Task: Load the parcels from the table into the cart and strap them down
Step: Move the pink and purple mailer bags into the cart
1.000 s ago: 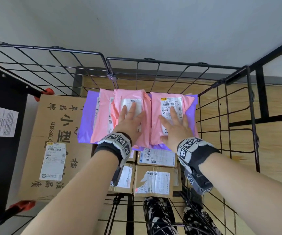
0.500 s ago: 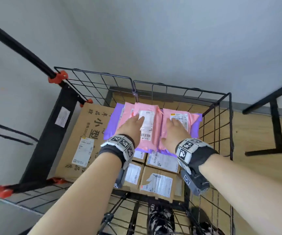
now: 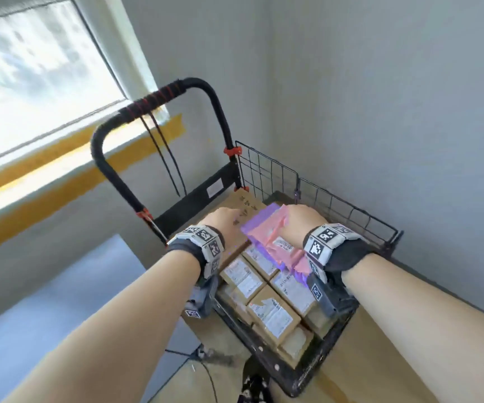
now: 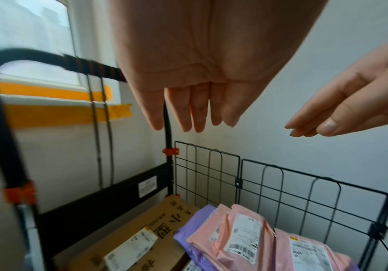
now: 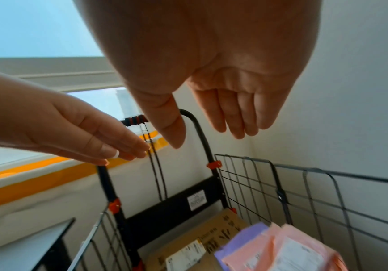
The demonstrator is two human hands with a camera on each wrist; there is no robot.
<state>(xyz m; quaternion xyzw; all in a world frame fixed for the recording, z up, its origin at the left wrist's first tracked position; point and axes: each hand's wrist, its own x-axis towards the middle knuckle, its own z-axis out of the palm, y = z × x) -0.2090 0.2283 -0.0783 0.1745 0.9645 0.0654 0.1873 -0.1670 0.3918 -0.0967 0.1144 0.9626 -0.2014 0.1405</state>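
Left hand (image 3: 223, 220) and right hand (image 3: 303, 219), fingers straight and holding nothing, hover above pink mailers (image 4: 241, 236) stacked in wire cart (image 3: 348, 207).

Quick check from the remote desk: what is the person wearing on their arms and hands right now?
Both forearms are bare, no sleeves, no gloves. Each wrist has a dark band carrying a light grey block with black-and-white square markers: left hand, right hand. Under each wrist hangs a grey camera unit with another small marker. Fingernails look pale-tipped.
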